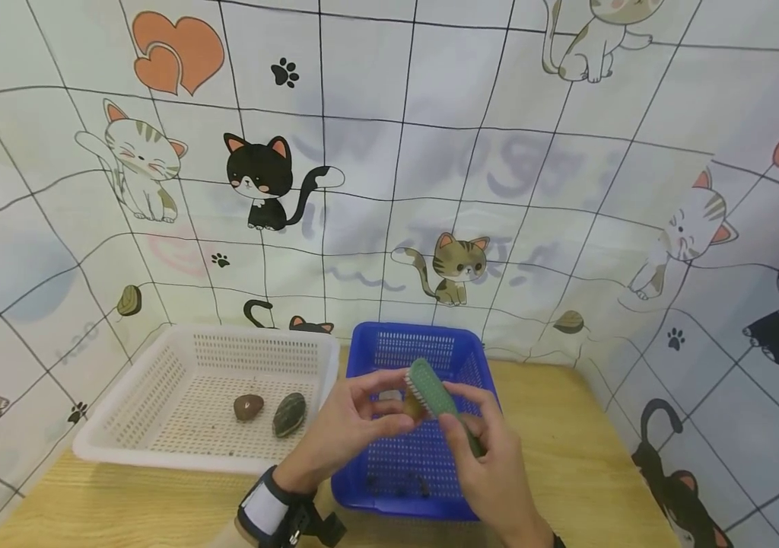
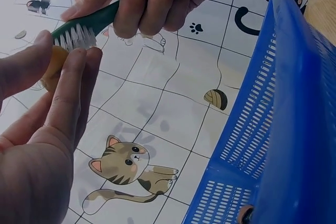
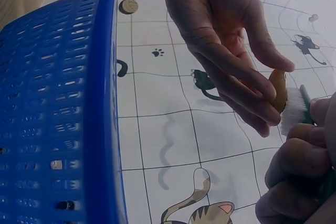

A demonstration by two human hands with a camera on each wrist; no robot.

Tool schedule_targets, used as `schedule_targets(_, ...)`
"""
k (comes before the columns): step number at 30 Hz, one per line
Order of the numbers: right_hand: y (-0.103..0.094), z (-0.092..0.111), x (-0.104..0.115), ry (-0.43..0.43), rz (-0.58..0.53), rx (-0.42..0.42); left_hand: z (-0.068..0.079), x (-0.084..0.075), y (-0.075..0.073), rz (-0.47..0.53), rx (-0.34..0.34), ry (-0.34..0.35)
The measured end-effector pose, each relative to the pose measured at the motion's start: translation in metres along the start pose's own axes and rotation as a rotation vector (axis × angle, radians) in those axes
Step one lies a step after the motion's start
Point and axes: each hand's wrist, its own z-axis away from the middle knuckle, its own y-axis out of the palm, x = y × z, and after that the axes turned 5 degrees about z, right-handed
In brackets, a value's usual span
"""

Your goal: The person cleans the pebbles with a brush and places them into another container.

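Green brush (image 1: 433, 390) gripped in R hand (image 1: 497, 466); L hand (image 1: 351, 425) pinches tan stone (image 3: 280, 90) w/ fingertips (image 2: 76, 56) only, so too-hard scrubbing could poss. pop it into blue basket (image 3: 102, 103).

Our left hand (image 1: 355, 421) bare, at its wrist in the lower centre a wide black strap (image 1: 279, 486), a whitish panel (image 1: 263, 510) with black edging, a black angular device (image 1: 302, 524) beside, our right hand (image 1: 495, 460) also bare, a dark band (image 1: 558, 541) just visible at the bottom edge.
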Motion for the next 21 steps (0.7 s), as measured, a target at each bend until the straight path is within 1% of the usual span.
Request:
schedule_targets(4, -0.0011, -0.0007, 0.001, 0.008, 0.011, -0.008, 0.0, 0.0003, 0.0019, 0.038, 0.019, 0.04)
schedule_targets(6, -0.0016, -0.0003, 0.0015, 0.031, 0.008, -0.006, 0.0002, 0.001, 0.0026, 0.05, 0.028, 0.064)
schedule_targets(10, -0.0016, 0.0, 0.0025, 0.035, 0.016, -0.012, 0.0001, 0.002, 0.0032, 0.053, 0.015, 0.087)
schedule_targets(17, -0.0022, 0.0032, 0.0029, 0.009, 0.07, -0.012, 0.0026, 0.0014, 0.0061, 0.021, -0.057, 0.061)
schedule_targets(19, -0.0023, 0.0037, 0.003, 0.0, 0.081, -0.012, 0.0034, 0.001, 0.0064, 0.0, -0.06, 0.052)
schedule_targets(21, -0.0021, 0.0039, 0.0024, -0.021, 0.089, -0.026, 0.0037, 0.0005, 0.0066, -0.014, -0.046, 0.048)
